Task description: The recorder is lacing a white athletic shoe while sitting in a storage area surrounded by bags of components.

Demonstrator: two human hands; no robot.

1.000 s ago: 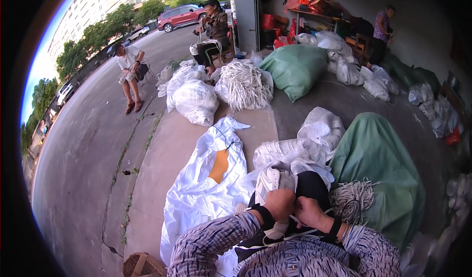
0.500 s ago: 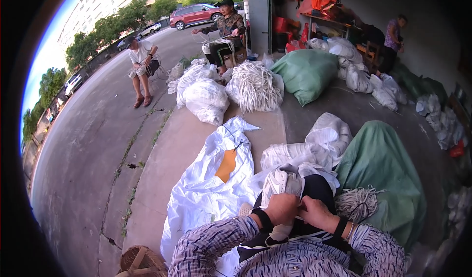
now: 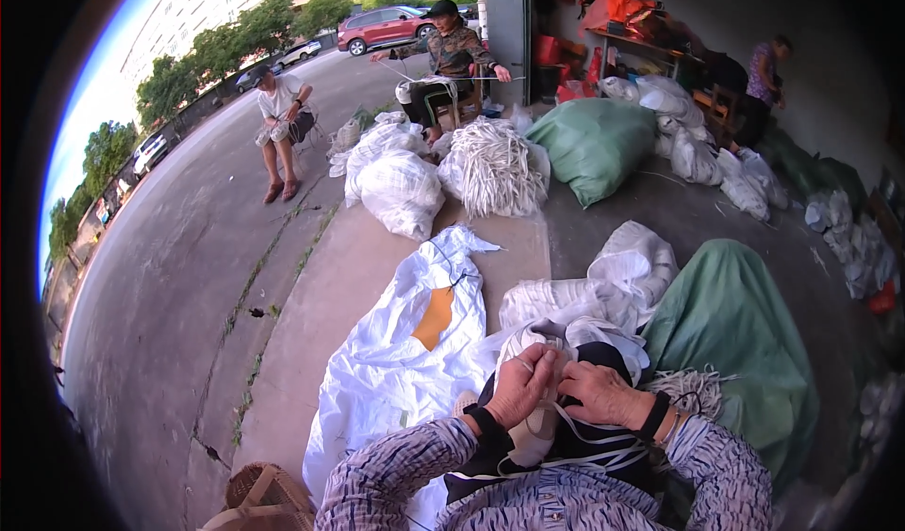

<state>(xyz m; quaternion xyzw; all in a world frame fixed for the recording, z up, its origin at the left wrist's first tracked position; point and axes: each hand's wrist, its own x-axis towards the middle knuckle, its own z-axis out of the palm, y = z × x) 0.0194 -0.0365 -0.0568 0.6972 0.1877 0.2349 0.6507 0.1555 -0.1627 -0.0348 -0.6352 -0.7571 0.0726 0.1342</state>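
Note:
A pale shoe upper [image 3: 534, 437] lies across my dark-clad lap, its upper end partly hidden behind my fingers. My left hand [image 3: 524, 382] is closed on the shoe, thumb and fingers pressed together at its opening. Right beside it, my right hand [image 3: 603, 394] is closed in a pinch at the shoe's edge, knuckles up. What sits between those fingertips is tiny, seemingly a shoelace. Loose white shoelace [image 3: 603, 457] loops below my hands over the dark cloth. Both wrists wear black bands.
A white sack [image 3: 377, 371] with an orange patch spreads at left. Beside my right arm stand a green sack [image 3: 731, 333] and a bundle of laces [image 3: 693, 390]. Stuffed bags [image 3: 401, 196] and a lace heap [image 3: 500, 168] lie ahead. Two people sit beyond; another stands far right.
My hands have risen slightly and turned, with more of the left fingers showing. More lace hangs in loops over my lap. The seated person in camouflage has stretched an arm out sideways.

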